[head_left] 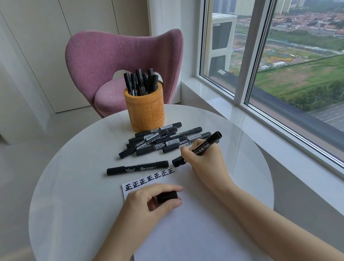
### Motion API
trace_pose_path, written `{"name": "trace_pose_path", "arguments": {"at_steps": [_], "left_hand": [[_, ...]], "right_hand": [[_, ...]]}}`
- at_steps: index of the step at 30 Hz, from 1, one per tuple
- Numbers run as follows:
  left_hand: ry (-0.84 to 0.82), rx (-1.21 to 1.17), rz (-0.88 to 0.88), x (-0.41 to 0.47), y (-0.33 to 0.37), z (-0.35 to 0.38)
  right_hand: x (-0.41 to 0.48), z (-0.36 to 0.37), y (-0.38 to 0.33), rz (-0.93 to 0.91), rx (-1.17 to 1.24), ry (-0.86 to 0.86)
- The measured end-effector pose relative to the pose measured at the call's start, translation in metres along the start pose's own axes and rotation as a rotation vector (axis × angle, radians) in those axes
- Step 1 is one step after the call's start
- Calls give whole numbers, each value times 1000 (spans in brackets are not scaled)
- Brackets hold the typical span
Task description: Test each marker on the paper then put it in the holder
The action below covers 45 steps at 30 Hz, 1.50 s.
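A black cap (167, 197) is pinched in the grip of the left hand (148, 206), over the paper (185, 242). Loose markers (163, 139) are spread on the counter (74, 192) before the holder (145, 107). One marker (202, 147) is clasped in the grip of the right hand (206, 162), tip near the paper's top corner.

We're at a round white table (74, 192) w/ a pink fuzzy armchair (108, 56) just behind it. On our right is a big window (311, 43) w/ pale frames, overcast daylight coming in. Outside we see towers, low roofs, green fields & a road. Pale panelled wall (37, 39) at back, light floor (4, 181) on the left, white sill (208, 94) under the glass.
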<state>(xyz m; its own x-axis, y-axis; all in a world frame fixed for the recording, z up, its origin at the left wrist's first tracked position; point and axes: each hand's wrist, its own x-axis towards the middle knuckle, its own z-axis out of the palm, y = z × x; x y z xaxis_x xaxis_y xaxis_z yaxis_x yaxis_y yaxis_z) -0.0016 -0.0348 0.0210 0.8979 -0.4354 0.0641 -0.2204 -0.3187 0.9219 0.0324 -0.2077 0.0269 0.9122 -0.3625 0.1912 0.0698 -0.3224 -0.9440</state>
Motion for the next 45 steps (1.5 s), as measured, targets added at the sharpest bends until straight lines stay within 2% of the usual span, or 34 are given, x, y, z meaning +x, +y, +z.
{"name": "trace_pose_path", "arguments": {"at_steps": [31,45], "left_hand": [[12,46,1,0,-2,1],[17,29,3,-1,0,0]], "right_hand": [[-3,0,-3,-9,-59,-29],[-2,-2,-2,13,17,7]]}}
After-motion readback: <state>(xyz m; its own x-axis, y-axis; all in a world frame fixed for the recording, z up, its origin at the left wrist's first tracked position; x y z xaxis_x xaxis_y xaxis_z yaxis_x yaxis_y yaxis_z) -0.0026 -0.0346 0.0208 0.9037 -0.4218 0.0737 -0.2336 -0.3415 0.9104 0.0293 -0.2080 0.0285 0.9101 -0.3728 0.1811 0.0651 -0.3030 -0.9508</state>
